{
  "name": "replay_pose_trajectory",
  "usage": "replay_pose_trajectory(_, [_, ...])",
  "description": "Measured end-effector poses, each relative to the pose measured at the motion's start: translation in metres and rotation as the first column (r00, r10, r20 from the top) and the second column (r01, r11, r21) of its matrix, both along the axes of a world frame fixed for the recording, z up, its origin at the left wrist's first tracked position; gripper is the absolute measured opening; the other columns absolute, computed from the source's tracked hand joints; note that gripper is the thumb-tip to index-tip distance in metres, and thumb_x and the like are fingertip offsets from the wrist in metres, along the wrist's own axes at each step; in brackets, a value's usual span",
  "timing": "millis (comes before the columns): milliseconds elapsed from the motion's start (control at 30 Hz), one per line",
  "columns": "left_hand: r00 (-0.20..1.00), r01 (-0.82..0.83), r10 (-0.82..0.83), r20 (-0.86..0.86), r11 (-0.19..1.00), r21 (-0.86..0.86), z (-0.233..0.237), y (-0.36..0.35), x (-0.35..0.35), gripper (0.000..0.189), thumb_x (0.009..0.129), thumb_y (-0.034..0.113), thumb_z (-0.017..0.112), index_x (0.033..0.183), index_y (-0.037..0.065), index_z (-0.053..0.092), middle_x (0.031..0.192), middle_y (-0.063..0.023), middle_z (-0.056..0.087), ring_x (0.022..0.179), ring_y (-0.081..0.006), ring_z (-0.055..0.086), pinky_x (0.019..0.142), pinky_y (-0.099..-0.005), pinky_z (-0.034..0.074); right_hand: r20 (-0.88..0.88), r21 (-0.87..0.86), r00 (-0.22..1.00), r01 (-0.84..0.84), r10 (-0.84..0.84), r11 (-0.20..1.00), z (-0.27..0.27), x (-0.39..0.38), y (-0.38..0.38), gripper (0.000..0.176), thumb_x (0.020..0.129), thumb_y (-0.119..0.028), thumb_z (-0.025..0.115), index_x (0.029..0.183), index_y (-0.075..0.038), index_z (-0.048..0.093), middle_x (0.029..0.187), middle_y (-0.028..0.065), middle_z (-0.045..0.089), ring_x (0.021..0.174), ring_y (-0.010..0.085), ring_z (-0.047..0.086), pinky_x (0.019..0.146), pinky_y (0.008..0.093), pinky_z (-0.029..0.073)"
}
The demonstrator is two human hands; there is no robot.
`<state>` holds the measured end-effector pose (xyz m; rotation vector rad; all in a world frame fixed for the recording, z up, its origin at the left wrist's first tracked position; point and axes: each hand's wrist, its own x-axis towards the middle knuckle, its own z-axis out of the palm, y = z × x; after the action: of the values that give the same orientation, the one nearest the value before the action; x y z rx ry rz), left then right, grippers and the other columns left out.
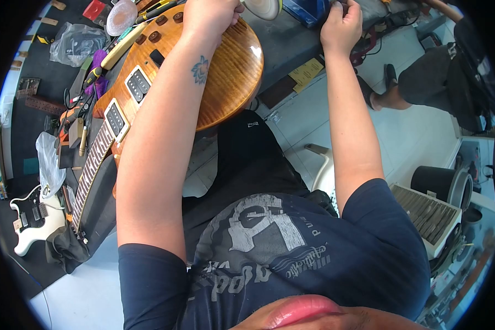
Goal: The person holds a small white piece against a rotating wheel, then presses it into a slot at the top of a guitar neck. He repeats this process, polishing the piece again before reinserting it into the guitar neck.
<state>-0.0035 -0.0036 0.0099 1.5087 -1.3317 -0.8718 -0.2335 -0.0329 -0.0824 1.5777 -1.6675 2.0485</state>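
An electric guitar with a glossy amber flamed-wood top (234,82) lies on the dark work surface, its neck pointing down and left. Over the lower end of its body is my left hand (214,19), fingers curled and partly cut off by the top edge. Just right of those fingers sits a round whitish disc-like thing (264,6), also cropped. My right hand (344,27) is at the bench's far right part, fingers bent and drawn together; what they hold, if anything, I cannot make out. Beside it lies a blue, flat, shiny object (307,12).
Tools, plastic bags (78,45) and wood pieces crowd the bench left of the guitar. A white guitar body (36,220) rests lower left. Another person's leg (429,82) stands at right. Below are a black bucket-like container (432,184) and a slatted box (423,214).
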Motion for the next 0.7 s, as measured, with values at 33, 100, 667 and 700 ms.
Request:
replay_pose_trajectory(33, [1.0, 0.0, 0.0, 0.018, 1.0, -0.001, 0.0013, 0.0014, -0.0004, 0.013, 0.087, 0.0, 0.063, 0.077, -0.004, 0.07, 0.066, -0.0092, 0.067, 0.051, -0.0138, 0.056, 0.05, -0.0293, 0.044, -0.001, 0.013, 1.0, 0.005, -0.005, 1.0, 0.0001, -0.0003, 0.0001, 0.019, 0.099, -0.015, 0.057, 0.112, -0.003, 0.063, 0.107, 0.0196, 0.067, 0.103, 0.0389, 0.065, 0.09, 0.0436, 0.05])
replay_pose_trajectory(100, [1.0, -0.001, 0.001, 0.022, 1.0, 0.008, 0.0017, 0.0017, -0.0007, 0.013, 0.087, 0.0, 0.063, 0.076, -0.003, 0.07, 0.066, -0.009, 0.067, 0.051, -0.0136, 0.056, 0.05, -0.0293, 0.044, -0.002, 0.038, 1.0, 0.014, -0.014, 0.999, 0.0006, -0.0007, -0.0001, 0.019, 0.099, -0.015, 0.057, 0.113, -0.003, 0.063, 0.108, 0.0198, 0.067, 0.103, 0.039, 0.065, 0.09, 0.0439, 0.05])
replay_pose_trajectory(667, [0.999, 0.048, -0.049, 0.019, 0.999, 0.024, 0.0017, 0.0014, 0.0011, 0.008, 0.086, -0.003, 0.063, 0.081, -0.004, 0.07, 0.069, -0.0093, 0.069, 0.053, -0.013, 0.057, 0.052, -0.0276, 0.045, -0.021, 0.003, 1.0, 0.015, -0.015, 1.0, 0.0013, 0.0003, 0.0004, 0.018, 0.099, -0.013, 0.057, 0.112, -0.002, 0.063, 0.107, 0.0199, 0.067, 0.102, 0.0398, 0.065, 0.089, 0.0443, 0.05])
replay_pose_trajectory(700, [0.998, 0.053, -0.054, 0.017, 0.998, 0.018, 0.0005, 0.0008, 0.0018, 0.008, 0.086, -0.003, 0.063, 0.081, -0.004, 0.07, 0.069, -0.0094, 0.069, 0.053, -0.013, 0.057, 0.052, -0.0276, 0.045, -0.017, 0.001, 1.0, 0.009, -0.009, 1.0, 0.0012, 0.0003, 0.0004, 0.018, 0.099, -0.013, 0.057, 0.112, -0.002, 0.063, 0.107, 0.0199, 0.067, 0.102, 0.0398, 0.065, 0.089, 0.0443, 0.05])
